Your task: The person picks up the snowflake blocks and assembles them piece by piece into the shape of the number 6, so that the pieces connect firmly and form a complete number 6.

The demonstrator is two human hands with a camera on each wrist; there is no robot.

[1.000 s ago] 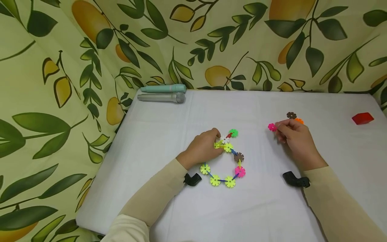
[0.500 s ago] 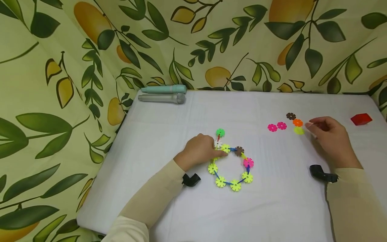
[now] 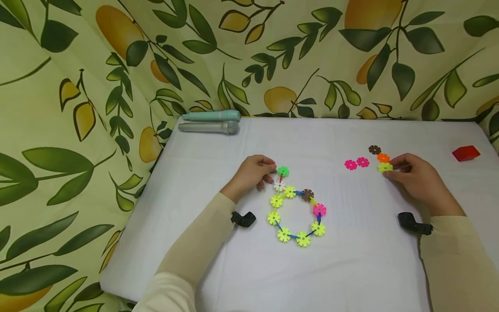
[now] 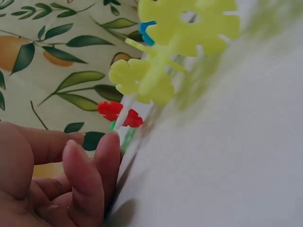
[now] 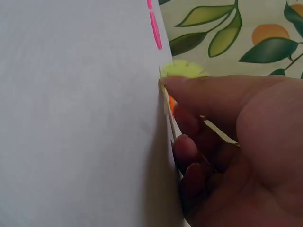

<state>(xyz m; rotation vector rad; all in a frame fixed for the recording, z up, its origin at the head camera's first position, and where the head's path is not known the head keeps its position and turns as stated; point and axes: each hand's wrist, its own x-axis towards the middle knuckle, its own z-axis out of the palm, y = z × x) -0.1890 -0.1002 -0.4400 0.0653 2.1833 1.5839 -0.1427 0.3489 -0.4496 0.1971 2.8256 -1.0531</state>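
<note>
A ring of notched interlocking discs [image 3: 303, 239], mostly yellow, lies on the white table, joined by edge-on blue and yellow pieces. A white disc [image 3: 279, 185], a red one and a green disc [image 3: 283, 171] branch off its upper left. My left hand [image 3: 253, 173] is loosely bent just left of the green disc and holds nothing; in the left wrist view its fingertips [image 4: 111, 142] are close to the white piece. At the right, my right hand [image 3: 422, 180] pinches a loose yellow disc [image 3: 385, 167] between thumb and fingers; the disc appears raised in the right wrist view.
Beside the right hand lie an orange disc [image 3: 383, 157], a brown disc [image 3: 375, 150] and two pink discs [image 3: 356, 164]. A red block [image 3: 465, 153] sits at far right. Two microphones [image 3: 208, 126] lie at the back left, before a leaf-patterned cloth [image 3: 273, 56].
My left hand has let go of the ring and moved up and left. The ring has turned and shifted slightly right. My right hand has moved right and taken hold of the yellow disc.
</note>
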